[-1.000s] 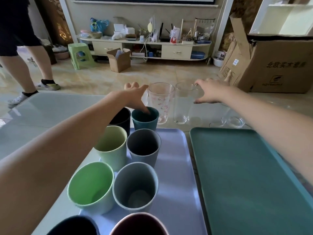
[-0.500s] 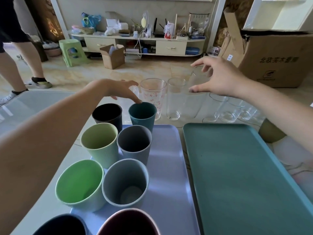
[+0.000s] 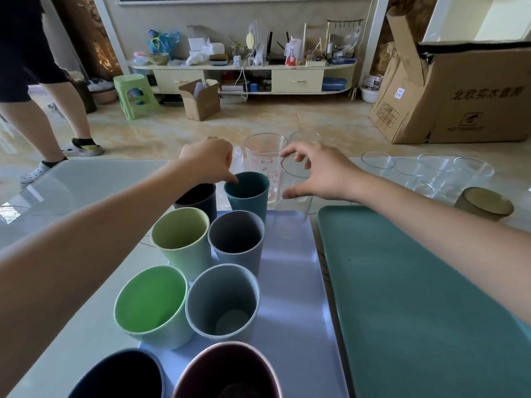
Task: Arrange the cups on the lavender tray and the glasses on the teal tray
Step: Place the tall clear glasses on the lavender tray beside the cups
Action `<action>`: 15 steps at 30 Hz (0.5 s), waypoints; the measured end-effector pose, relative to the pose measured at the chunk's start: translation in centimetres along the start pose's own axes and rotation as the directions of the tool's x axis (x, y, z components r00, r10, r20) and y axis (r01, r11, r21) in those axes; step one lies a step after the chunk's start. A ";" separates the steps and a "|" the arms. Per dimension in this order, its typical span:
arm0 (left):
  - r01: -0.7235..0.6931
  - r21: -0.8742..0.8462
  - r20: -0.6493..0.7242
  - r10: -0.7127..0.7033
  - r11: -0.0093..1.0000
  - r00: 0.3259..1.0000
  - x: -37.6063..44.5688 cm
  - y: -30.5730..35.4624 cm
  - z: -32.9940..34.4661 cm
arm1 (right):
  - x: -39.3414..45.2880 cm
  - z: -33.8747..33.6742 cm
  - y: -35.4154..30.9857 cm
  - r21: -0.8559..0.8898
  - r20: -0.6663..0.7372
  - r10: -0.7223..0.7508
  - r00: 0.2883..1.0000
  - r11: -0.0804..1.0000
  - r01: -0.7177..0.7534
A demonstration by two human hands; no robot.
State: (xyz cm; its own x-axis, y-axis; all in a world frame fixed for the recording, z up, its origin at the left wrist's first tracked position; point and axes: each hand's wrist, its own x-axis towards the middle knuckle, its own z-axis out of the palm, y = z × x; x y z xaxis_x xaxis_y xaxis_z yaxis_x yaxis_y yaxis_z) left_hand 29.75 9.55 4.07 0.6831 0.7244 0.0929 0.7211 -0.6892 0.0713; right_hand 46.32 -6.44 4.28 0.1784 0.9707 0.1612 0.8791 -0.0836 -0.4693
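My left hand [image 3: 208, 159] is curled, thumb tip pinching the near rim of the dark teal ribbed plastic cup [image 3: 247, 193], which stands at the far edge of the lavender rectangular plastic tray [image 3: 290, 282]. My right hand [image 3: 319, 172] grasps a tall clear plain drinking glass [image 3: 293, 208], fingers over its rim and thumb against its side; the glass hangs tilted over the tray's far right corner, and I cannot tell whether its base touches. Just behind it stands a clear glass printed with pink cartoon cats [image 3: 265, 159], upright on the pale glass-topped desk [image 3: 71, 185], with another clear glass [image 3: 304, 137] partly hidden behind my fingers. On the lavender tray, in two rows running toward me: a black cup [image 3: 198, 198], a pale yellow-green cup [image 3: 182, 239], a slate grey cup [image 3: 237, 239], a bright green cup [image 3: 150, 307], a blue-grey cup [image 3: 222, 303], a navy cup [image 3: 120, 374] and a maroon cup [image 3: 227, 372], packed closely, several touching. The right half of the tray is bare. The teal rectangular tray [image 3: 416, 297] lies just beside it on the right, a narrow gap between them, its surface bare. Beyond its far edge, a row of low clear glasses [image 3: 425, 173] and one olive cup [image 3: 484, 203] stand on the desk. A person's legs [image 3: 43, 116] stand on the floor far left.
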 end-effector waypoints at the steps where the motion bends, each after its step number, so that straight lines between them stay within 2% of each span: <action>1: -0.022 0.036 -0.024 0.023 0.999 0.999 -0.1 0.2 0.0 | 0.0 0.2 -0.1 0.003 0.011 -0.005 1.000 1.000 0.005; 5: -0.082 0.108 -0.049 0.088 0.991 0.995 -0.6 0.9 0.2 | 0.3 0.7 -0.2 0.025 0.027 -0.022 0.999 0.999 0.021; 15: 0.022 0.036 -0.036 -0.020 0.999 0.999 -1.1 1.1 0.7 | 0.2 1.5 0.1 0.126 0.042 0.043 0.998 0.991 -0.048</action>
State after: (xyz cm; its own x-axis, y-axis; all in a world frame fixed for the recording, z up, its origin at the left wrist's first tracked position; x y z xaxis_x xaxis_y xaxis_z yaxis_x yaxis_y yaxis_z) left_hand 29.84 8.03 3.30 0.6637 0.7372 0.1269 0.7394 -0.6722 0.0378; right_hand 45.80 -5.97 2.95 0.1975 0.9748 0.1038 0.8068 -0.1015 -0.5821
